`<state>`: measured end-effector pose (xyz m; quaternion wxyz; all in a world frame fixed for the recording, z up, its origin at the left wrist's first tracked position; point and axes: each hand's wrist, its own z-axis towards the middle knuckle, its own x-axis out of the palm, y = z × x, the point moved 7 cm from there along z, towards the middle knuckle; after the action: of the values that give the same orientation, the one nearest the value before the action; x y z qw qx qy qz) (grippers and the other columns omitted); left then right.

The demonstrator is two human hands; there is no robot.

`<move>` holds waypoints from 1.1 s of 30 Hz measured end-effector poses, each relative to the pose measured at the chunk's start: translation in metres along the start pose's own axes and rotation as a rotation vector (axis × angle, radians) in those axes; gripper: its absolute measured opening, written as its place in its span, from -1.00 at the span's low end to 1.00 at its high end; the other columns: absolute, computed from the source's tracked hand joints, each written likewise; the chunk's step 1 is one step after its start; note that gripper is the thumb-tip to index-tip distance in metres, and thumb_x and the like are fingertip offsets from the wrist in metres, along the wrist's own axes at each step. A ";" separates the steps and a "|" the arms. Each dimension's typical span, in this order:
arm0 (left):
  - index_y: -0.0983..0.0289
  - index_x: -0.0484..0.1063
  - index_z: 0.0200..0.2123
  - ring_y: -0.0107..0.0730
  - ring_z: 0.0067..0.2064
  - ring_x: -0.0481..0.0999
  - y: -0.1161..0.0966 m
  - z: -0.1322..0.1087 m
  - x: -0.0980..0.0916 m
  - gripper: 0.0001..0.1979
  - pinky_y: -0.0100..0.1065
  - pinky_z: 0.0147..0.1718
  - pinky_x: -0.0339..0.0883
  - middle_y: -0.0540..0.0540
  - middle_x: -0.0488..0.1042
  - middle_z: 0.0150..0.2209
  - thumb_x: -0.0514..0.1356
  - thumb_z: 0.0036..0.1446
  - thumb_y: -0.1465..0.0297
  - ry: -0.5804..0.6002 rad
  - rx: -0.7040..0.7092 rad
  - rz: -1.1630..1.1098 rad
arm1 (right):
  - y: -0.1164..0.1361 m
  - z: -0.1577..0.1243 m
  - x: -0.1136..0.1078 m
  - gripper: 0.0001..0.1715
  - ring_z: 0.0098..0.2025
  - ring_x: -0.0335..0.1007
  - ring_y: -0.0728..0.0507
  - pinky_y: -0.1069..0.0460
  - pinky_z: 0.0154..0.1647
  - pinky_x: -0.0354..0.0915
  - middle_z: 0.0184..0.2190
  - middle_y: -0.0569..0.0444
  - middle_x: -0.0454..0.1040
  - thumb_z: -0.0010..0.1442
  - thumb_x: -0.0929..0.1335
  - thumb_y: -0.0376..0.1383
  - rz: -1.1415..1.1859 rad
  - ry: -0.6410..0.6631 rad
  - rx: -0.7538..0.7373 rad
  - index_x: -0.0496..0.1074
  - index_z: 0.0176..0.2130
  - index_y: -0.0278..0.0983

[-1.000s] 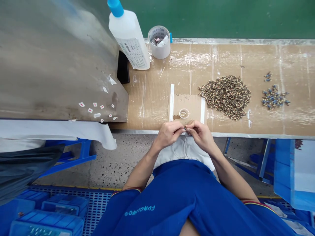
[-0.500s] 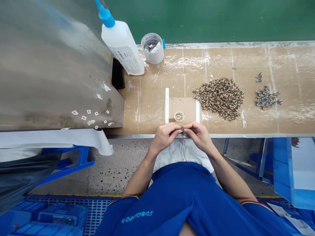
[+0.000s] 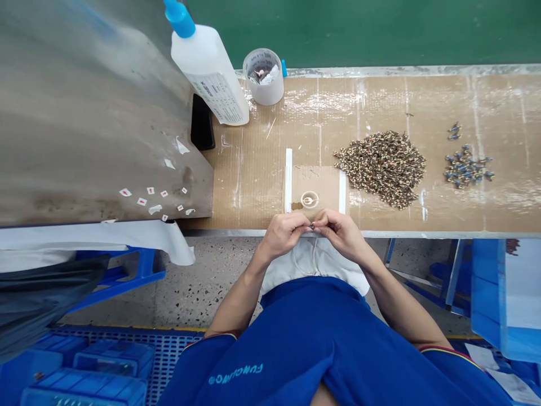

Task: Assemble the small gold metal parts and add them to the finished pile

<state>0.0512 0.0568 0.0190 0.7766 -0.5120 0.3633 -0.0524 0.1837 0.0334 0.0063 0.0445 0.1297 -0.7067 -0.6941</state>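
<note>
Barely anything has moved since the earlier frame: our view has drifted slightly, so the piles on the bench sit a little further right, while the hands stay together at the near edge. We see the left hand (image 3: 284,235) and right hand (image 3: 341,234) curled closed, fingertips meeting on a small dark part (image 3: 311,226), too small for us to identify, held just above the bench edge. Neither hand has let go of it, so the fine handwork between the fingers carries on. Just beyond the hands, a clear ring (image 3: 309,199) lies on a cardboard patch (image 3: 315,186) between two white strips. To the right lie a heap of mottled brown parts (image 3: 384,169) and a smaller cluster of blue-grey parts (image 3: 466,167). Far left of these stand a white bottle with a blue nozzle (image 3: 207,73) and a plastic cup (image 3: 263,76).
</note>
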 end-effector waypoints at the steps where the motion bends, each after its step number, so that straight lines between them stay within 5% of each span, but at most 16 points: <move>1: 0.31 0.44 -0.41 -0.46 -0.46 0.42 0.000 0.000 0.000 -0.76 -0.45 -0.45 0.22 0.01 0.47 -0.49 0.11 0.34 0.45 0.003 0.003 0.007 | 0.000 0.000 0.000 -0.78 -0.35 0.37 -0.06 0.03 -0.31 0.27 -0.40 0.10 0.43 0.28 0.35 -0.36 -0.010 0.004 -0.001 0.33 -0.43 -0.23; 10: 0.30 0.46 -0.33 -0.41 -0.40 0.46 0.001 -0.002 0.002 -0.75 -0.41 -0.40 0.29 0.05 0.49 -0.44 0.08 0.40 0.37 -0.039 0.008 0.047 | -0.010 -0.001 -0.001 -0.88 -0.33 0.42 -0.07 0.03 -0.32 0.31 -0.37 0.07 0.49 0.27 0.39 -0.25 0.082 -0.074 0.046 0.46 -0.33 -0.23; 18: 0.30 0.49 -0.28 -0.42 -0.39 0.46 -0.002 0.000 -0.001 -0.68 -0.41 -0.38 0.30 0.06 0.49 -0.42 0.07 0.42 0.25 -0.029 0.024 0.029 | -0.020 -0.004 -0.003 -0.60 -0.38 0.47 -0.07 0.03 -0.35 0.43 -0.39 0.06 0.53 0.18 0.46 0.05 0.246 -0.138 0.171 0.50 -0.28 -0.23; 33: 0.27 0.31 -0.49 -0.44 -0.48 0.33 -0.003 0.000 0.006 -0.68 -0.40 -0.48 0.13 -0.01 0.34 -0.54 0.06 0.36 0.43 -0.010 0.028 0.112 | -0.013 -0.005 0.001 -0.76 -0.38 0.44 -0.09 0.01 -0.33 0.36 -0.40 0.06 0.53 0.28 0.37 -0.15 0.031 -0.116 0.100 0.42 -0.38 -0.22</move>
<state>0.0560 0.0532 0.0183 0.7870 -0.4803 0.3870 -0.0113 0.1856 0.0284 -0.0064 0.0075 0.0805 -0.7439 -0.6634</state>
